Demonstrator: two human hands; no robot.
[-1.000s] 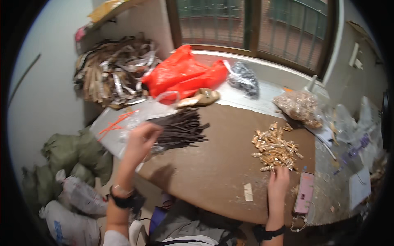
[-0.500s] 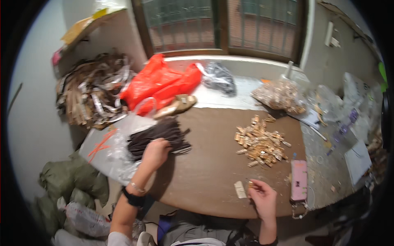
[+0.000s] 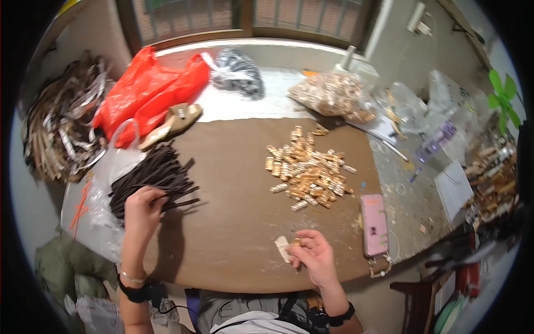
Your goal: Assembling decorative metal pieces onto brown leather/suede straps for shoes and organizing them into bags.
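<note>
On the left of the brown table lies a pile of dark brown strips [image 3: 153, 172]. My left hand [image 3: 143, 211] is at its front edge, thumb and fingers closed on a strip that sticks out to the right. In my right hand [image 3: 314, 257], near the table's front edge, a small gold metal piece [image 3: 297, 242] is pinched between thumb and fingers. A small pale flat piece [image 3: 282, 248] lies beside those fingertips, partly covered by them. Farther back is a heap of similar gold metal pieces [image 3: 308, 170].
A red plastic bag [image 3: 150, 92] and a tan sandal [image 3: 172, 125] lie at the back left. Behind the gold heap sits a clear bag of small pieces [image 3: 334, 94]. A pink phone [image 3: 375, 225] rests at the right, and a purple bottle [image 3: 436, 140] stands beyond it.
The whole view has swung right, so the table things appear farther left. My left hand's fingers have closed at the strips' front edge. My right hand now overlaps the pale flat piece.
</note>
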